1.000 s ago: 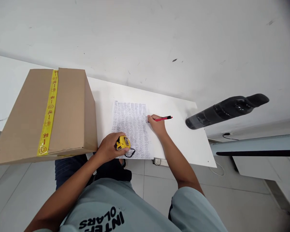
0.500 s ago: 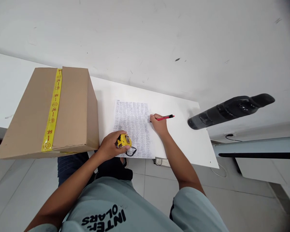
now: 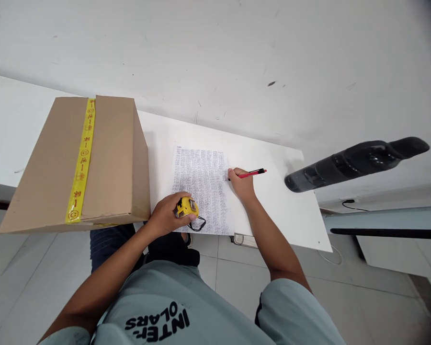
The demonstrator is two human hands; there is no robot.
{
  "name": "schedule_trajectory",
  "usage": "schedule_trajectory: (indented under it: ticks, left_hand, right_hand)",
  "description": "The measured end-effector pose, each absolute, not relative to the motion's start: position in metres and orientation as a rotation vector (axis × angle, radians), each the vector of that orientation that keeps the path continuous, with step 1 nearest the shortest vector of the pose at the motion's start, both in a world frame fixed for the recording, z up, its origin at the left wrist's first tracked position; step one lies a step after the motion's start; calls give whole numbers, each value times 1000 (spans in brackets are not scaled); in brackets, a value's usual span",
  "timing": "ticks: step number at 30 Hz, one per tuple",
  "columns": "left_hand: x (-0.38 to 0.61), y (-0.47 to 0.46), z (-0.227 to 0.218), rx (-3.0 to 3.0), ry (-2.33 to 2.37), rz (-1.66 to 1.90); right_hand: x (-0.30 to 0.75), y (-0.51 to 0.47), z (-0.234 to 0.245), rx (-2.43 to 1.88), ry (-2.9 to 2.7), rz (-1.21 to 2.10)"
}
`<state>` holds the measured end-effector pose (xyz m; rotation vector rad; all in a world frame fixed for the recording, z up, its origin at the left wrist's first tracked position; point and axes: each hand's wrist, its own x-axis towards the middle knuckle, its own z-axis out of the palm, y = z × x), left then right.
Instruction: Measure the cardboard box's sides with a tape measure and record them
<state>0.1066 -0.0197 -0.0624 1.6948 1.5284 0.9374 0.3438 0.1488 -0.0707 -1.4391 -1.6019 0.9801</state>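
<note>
A sheet of paper [image 3: 201, 184] covered in dense writing lies on the white table [image 3: 280, 211]. My right hand [image 3: 242, 184] is closed round a red pen [image 3: 253, 173], its tip at the sheet's right edge. My left hand [image 3: 167, 215] grips a yellow tape measure [image 3: 187, 207] resting on the sheet's lower left part; a black loop hangs from it.
A tall cardboard box [image 3: 104, 158] sealed with yellow tape stands on the table's left part, close to my left hand. A black cylindrical device [image 3: 352, 163] juts in at the right, above the table's end. A white wall runs behind. Tiled floor lies below.
Both hands hold the same things in the same places on the sheet. The whole scene has shifted slightly right in view as my head moved.
</note>
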Motion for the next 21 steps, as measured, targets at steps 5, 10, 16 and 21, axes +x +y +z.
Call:
schedule_trajectory:
  ticks: [5, 10, 16, 21]
  left_hand:
    - [106, -20, -65, 1672, 1525, 941]
    - [106, -21, -67, 1676, 1523, 946]
    - [106, -20, -67, 1682, 1531, 951]
    - [106, -20, -66, 1687, 1535, 944]
  right_hand:
    - [343, 146, -70, -1454, -1572, 953]
    - [343, 146, -69, -1468, -1553, 938]
    - [343, 148, -68, -1464, -1563, 960]
    - [343, 147, -66, -1469, -1548, 947]
